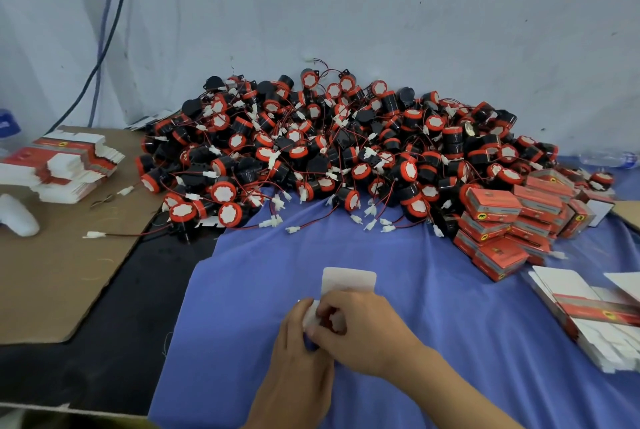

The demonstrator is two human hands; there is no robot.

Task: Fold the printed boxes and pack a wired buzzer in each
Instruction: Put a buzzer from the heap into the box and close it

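Head view: low in the middle, on the blue cloth (450,331), both hands work one unfolded printed box (348,279), its plain white inner side up and one rounded flap sticking out beyond the knuckles; the left hand (298,337) grips its left edge, fingers bent round the card; the right hand (365,328) is curled over the top of it, fingertips pinching the card near the left hand. Beyond them a big heap of wired buzzers (329,144), black and red with white plugs, lies against the pale wall; just right of the heap is a stack of closed red boxes (509,221); nearer right, a bundle of flat box blanks (595,312); far left, more blanks (65,165) on a brown cardboard sheet (52,276).
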